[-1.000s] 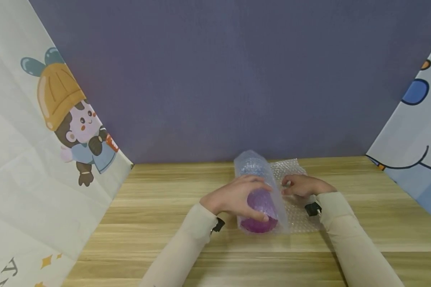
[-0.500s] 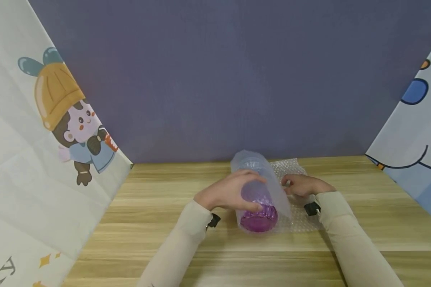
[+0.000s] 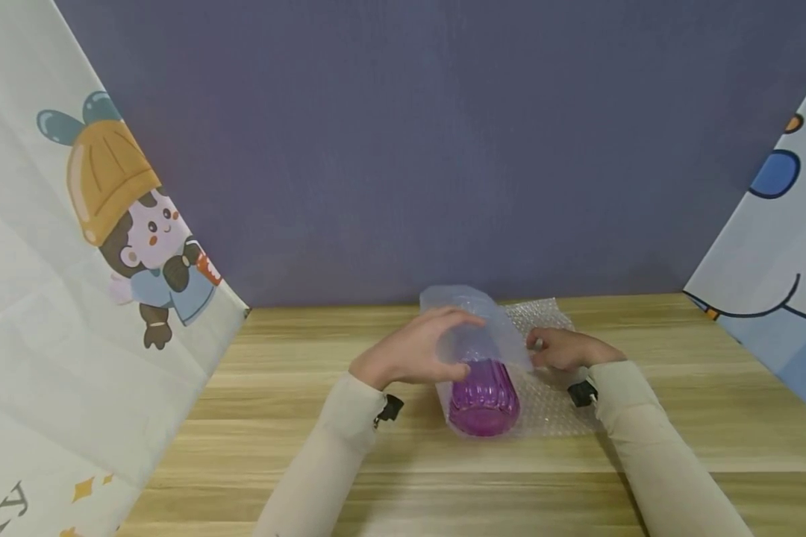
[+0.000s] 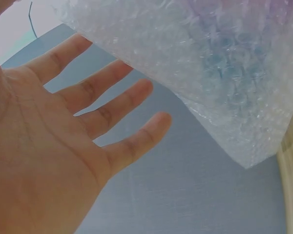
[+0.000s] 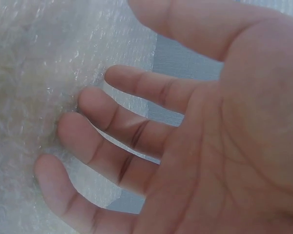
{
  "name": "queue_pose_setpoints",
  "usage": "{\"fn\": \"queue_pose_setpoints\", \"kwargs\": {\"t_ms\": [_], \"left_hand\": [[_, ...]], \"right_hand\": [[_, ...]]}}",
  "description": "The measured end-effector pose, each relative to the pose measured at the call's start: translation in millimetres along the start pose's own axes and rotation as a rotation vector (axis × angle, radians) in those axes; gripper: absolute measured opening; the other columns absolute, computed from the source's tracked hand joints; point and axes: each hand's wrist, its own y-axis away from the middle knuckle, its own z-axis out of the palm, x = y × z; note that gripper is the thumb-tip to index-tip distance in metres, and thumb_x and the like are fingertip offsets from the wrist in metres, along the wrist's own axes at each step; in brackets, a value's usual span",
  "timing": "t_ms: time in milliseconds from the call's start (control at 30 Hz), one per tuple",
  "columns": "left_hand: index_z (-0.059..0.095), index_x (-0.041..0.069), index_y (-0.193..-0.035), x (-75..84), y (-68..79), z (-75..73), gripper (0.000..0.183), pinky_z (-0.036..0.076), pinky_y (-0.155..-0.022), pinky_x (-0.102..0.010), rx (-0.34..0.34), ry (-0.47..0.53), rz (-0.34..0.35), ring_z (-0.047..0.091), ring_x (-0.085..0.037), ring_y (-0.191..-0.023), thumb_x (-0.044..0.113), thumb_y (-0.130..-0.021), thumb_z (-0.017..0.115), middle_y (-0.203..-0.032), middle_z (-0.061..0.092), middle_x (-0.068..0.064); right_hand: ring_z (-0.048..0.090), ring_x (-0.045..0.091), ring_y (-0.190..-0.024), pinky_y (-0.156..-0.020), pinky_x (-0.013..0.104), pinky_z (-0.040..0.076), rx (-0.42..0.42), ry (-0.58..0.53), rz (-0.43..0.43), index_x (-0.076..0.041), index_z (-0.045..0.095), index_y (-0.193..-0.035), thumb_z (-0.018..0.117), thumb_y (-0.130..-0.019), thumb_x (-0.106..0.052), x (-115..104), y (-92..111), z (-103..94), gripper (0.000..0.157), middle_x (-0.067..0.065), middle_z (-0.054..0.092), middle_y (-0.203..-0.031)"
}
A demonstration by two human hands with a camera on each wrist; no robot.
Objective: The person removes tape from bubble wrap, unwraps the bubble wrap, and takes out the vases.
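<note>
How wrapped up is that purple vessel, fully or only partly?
Only partly: in the head view, the near end of the purple vessel shows bare, while bubble wrap covers its far end.

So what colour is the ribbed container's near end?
Magenta-purple; the container shows best in the head view.

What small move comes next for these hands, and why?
Perhaps the left hand should lift the bubble-wrap flap clear of the purple vessel: the flap covers its upper part, the lower end shows uncovered, and that hand's spread fingers are near the flap.
</note>
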Motion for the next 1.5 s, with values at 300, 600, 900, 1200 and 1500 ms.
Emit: {"fn": "queue_pose_setpoints", "kwargs": {"t_ms": [300,600,900,1200,1500], "left_hand": [[0.050,0.025,-0.151,-2.9,0.7,-4.5,0.072,0.032,-0.125,-0.048,0.035,0.003,0.022,0.037,-0.020,-0.152,0.024,-0.083,0.074,-0.158,0.048,0.005],[0.048,0.022,-0.152,-6.3,5.0,-7.5,0.075,0.035,-0.123,-0.046,0.062,0.045,0.020,0.042,-0.020,-0.148,0.019,-0.082,0.073,-0.157,0.048,0.004],[0.049,0.020,-0.151,-9.6,12.8,-9.9,0.071,0.048,-0.113,-0.043,0.080,0.092,0.026,0.053,-0.027,-0.136,0.012,-0.083,0.069,-0.159,0.045,-0.001],[0.052,0.022,-0.149,-10.7,8.1,-15.0,0.065,0.057,-0.073,-0.029,0.118,0.104,-0.021,0.054,-0.023,-0.133,0.012,-0.086,0.065,-0.149,0.053,0.002],[0.057,0.019,-0.143,-16.2,-3.8,-17.5,0.059,0.056,-0.074,-0.026,0.181,0.054,-0.018,0.059,-0.020,-0.124,0.011,-0.086,0.064,-0.142,0.058,0.002]], "right_hand": [[0.049,0.014,-0.064,-0.059,0.030,0.045,0.026,0.053,0.017,0.004,0.054,-0.120,0.068,-0.095,-0.022,-2,1,-0.3,0.038,0.009,0.058,-0.088],[0.050,0.017,-0.071,-0.064,0.030,0.044,0.038,0.090,0.017,0.004,0.055,-0.117,0.068,-0.095,-0.021,0,1,3.4,0.036,0.007,0.057,-0.086],[0.052,0.018,-0.075,-0.063,0.030,0.045,0.057,0.095,0.029,0.002,0.055,-0.117,0.069,-0.094,-0.024,-3,6,13.0,0.037,0.009,0.059,-0.089],[0.052,0.018,-0.075,-0.063,0.030,0.044,0.052,0.103,0.014,0.002,0.055,-0.117,0.069,-0.094,-0.023,2,-1,4.4,0.036,0.007,0.058,-0.086],[0.051,0.017,-0.071,-0.060,0.030,0.044,0.031,0.114,-0.004,0.002,0.055,-0.116,0.069,-0.095,-0.023,10,-13,-10.9,0.036,0.006,0.056,-0.083]]}}
